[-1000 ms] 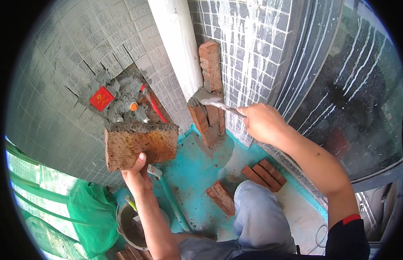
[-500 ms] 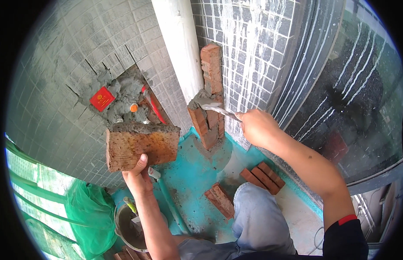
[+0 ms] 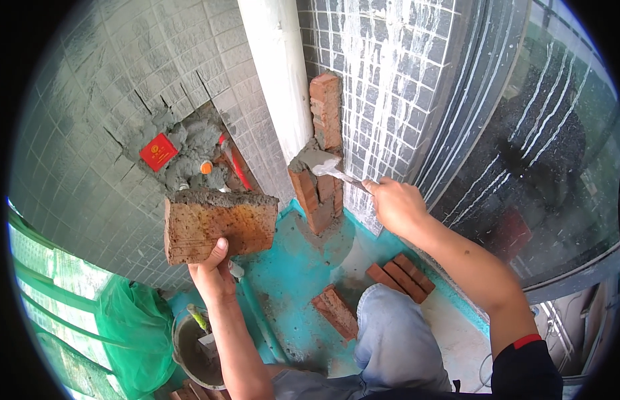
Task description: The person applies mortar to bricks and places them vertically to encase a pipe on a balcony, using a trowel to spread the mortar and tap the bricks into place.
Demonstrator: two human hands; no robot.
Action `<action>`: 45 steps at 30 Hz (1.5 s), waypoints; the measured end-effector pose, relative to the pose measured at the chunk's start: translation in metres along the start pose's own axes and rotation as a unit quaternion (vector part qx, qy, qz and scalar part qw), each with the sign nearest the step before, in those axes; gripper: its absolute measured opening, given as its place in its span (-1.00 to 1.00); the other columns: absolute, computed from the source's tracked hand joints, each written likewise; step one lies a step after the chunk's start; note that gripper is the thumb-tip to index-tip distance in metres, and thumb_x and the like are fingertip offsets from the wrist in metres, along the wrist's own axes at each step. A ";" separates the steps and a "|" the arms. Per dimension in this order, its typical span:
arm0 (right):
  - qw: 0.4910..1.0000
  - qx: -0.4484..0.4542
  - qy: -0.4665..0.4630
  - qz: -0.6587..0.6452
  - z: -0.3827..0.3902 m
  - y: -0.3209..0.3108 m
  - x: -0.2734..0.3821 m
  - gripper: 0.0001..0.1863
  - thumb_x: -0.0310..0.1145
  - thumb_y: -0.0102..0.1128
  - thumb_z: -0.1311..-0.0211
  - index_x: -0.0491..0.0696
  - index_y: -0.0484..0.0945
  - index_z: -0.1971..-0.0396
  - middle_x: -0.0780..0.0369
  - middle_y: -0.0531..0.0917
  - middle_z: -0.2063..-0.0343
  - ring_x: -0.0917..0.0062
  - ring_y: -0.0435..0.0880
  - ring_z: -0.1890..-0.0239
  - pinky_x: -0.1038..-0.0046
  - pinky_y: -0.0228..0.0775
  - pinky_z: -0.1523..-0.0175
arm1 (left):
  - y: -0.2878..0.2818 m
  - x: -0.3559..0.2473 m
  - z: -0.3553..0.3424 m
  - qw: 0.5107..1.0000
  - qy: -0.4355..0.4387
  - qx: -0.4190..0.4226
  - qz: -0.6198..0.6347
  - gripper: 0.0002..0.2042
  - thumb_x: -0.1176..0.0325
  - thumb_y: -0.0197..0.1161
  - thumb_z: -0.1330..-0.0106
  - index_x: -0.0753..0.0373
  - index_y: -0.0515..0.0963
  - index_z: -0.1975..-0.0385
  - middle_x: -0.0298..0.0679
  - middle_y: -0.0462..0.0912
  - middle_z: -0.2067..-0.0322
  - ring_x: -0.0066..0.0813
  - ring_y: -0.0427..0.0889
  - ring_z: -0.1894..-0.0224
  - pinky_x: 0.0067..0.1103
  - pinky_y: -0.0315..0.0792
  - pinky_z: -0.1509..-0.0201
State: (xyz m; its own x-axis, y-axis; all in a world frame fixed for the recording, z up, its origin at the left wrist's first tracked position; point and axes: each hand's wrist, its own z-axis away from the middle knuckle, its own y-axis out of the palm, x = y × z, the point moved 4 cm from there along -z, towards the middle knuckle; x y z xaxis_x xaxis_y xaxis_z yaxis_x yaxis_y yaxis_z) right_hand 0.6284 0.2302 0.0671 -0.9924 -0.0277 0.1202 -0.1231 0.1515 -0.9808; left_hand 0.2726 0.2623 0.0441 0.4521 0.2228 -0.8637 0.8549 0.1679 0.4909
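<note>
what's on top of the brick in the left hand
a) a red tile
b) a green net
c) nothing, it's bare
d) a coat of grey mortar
d: the brick held up by the left hand carries a layer of grey mortar along its top edge, while the right hand works a trowel at the brick stack.

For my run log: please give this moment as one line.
left hand: holds mortared brick | right hand: trowel on brick stack

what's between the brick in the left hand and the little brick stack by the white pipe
In the head view, only bare teal floor and grey tiled wall separate the mortared brick from the brick stack; nothing stands between.
</note>
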 end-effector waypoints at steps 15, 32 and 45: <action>0.999 0.004 0.031 0.040 0.002 -0.003 0.005 -0.52 -0.58 -0.05 -0.19 -0.12 0.48 -0.15 0.00 0.58 0.25 0.17 0.70 0.36 0.22 0.59 0.27 | 0.004 -0.002 0.006 0.999 -0.017 -0.015 0.037 -0.39 0.69 0.38 -0.01 0.32 0.38 -0.14 -0.18 0.54 -0.01 -0.29 0.52 -0.06 -0.43 0.42 -0.20; 0.990 -0.142 0.007 -0.002 0.055 -0.095 -0.006 -0.60 -0.41 0.14 -0.24 0.07 0.54 -0.10 0.25 0.53 0.41 0.37 0.61 0.52 0.33 0.52 0.37 | -0.005 -0.002 0.007 0.999 0.005 0.000 0.032 -0.37 0.64 0.36 -0.01 0.29 0.36 -0.18 -0.15 0.52 -0.04 -0.17 0.52 -0.08 -0.28 0.47 -0.18; 0.985 -0.038 -0.019 0.168 -0.074 -0.266 -0.002 -0.66 -0.33 0.26 -0.16 0.04 0.64 0.03 0.07 0.70 0.27 0.18 0.67 0.18 0.24 0.49 0.04 | 0.014 -0.009 0.015 0.996 -0.039 0.005 0.085 -0.36 0.72 0.35 0.04 0.33 0.39 -0.15 -0.17 0.53 -0.06 -0.27 0.50 -0.11 -0.40 0.40 -0.22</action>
State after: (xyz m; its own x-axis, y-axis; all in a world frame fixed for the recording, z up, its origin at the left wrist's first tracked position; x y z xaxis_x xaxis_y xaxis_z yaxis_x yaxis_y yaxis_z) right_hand 0.6626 0.2625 0.3394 -0.9764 0.0006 -0.2158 0.2101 0.2318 -0.9498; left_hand 0.2847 0.2486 0.0568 0.6087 0.1710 -0.7747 0.7668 0.1241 0.6298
